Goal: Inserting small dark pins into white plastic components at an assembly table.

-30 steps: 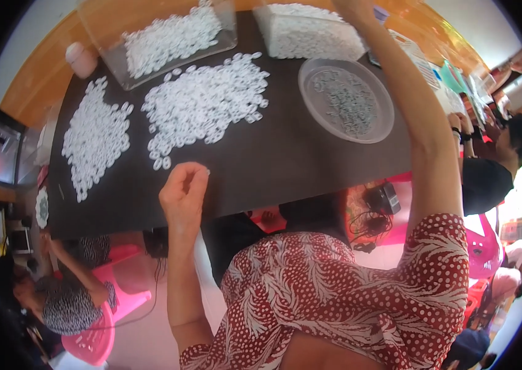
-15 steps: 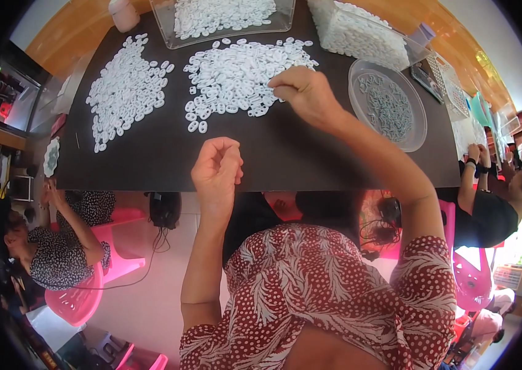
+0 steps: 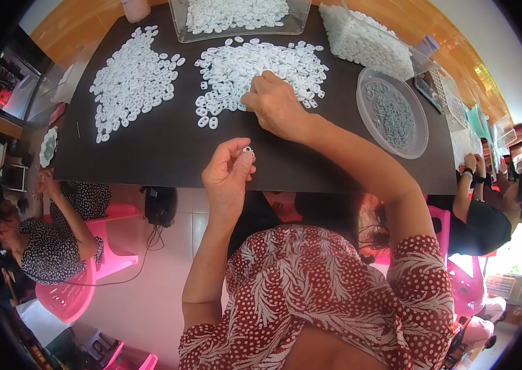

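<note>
Your left hand (image 3: 229, 176) is raised just in front of the counter (image 3: 150, 154) near edge, fingers curled, grip pinched together on one small white ring (image 3: 248, 149) between thumb and fingertips. The ring sits at the very top of the pinch, over the dark counter edge. It's too small to read its long axis for sure; looks roughly flat, hole facing up toward the camera.

Your right hand (image 3: 275, 106) reaches fwd across the counter, palm down, fingertips resting on the near edge of the middle pile (image 3: 261, 61) of white rings. Grip there: fingers drawn together on the pile, but can't tell if any piece is actually clamped, since the fingertips hide it.

Around it:
- Left pile (image 3: 131, 80) of the same white rings, well apart from the middle one, running lengthwise away from you, tilted a bit to the right.
- Clear tub (image 3: 181, 28) at the far edge, holding more white pieces, just beyond the middle pile.
- A heap in a clear bag (image 3: 366, 40) at far right.
- Round clear bowl (image 3: 421, 132) to the right of your right hand w/ grey pieces inside, near the counter's right end.

Other people: one seated at left on a pink chair (image 3: 70, 296), one at right w/ hands up by the counter end.
</note>
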Tool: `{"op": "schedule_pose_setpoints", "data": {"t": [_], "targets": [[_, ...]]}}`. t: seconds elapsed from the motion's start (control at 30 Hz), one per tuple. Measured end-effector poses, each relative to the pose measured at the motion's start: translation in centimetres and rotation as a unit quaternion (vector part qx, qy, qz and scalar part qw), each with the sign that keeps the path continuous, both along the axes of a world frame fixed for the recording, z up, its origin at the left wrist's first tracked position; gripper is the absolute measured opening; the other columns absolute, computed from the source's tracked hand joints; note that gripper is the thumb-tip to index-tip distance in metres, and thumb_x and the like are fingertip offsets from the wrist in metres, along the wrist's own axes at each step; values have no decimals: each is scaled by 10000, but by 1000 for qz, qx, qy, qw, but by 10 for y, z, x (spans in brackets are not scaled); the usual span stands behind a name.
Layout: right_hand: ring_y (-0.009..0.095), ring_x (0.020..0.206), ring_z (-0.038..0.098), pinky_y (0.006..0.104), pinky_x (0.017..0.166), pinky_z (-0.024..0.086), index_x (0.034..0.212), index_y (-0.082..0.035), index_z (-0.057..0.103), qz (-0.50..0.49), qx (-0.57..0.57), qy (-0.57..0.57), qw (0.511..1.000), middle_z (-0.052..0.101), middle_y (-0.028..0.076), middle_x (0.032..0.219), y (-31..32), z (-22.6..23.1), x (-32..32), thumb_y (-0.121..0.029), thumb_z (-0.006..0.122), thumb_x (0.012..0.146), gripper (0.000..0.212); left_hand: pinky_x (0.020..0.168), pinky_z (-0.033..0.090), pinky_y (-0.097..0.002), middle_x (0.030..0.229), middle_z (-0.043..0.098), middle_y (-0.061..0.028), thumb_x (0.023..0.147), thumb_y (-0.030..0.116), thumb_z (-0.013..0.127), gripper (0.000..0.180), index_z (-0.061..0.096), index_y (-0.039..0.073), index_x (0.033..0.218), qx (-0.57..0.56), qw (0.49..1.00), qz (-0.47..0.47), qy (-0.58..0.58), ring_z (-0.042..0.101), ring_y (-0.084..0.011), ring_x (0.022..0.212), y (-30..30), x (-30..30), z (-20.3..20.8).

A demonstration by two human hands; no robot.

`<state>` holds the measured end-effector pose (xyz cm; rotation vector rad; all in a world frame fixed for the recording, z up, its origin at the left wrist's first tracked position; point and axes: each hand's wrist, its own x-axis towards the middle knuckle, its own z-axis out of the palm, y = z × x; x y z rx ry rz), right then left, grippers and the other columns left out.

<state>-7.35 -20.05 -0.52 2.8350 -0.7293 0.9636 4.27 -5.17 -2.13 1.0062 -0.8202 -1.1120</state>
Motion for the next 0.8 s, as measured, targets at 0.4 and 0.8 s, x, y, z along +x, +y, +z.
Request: {"op": "schedule_pose_setpoints", "data": {"t": [0.4, 0.8], "targets": [[264, 696, 500, 374, 584, 420, 661, -63, 567, 17, -8, -22, 1000, 505, 79, 697, -5, 4, -1, -25, 628, 673, 72, 554, 416, -172, 790, 584, -26, 873, 76, 607, 179, 597, -22, 1023, 2, 1000, -15, 12, 514, -61, 635, -2, -3, 3], [41, 687, 491, 208, 596, 391, 798, -22, 659, -25, 473, -280, 835, 564, -6, 753, 82, 28, -28, -61, 656, 786, 41, 543, 455, -231, 840, 635, -111, 907, 68, 546, 89, 557, -11, 945, -1, 996, 41, 75, 579, -123, 637, -4, -8, 16]]}}
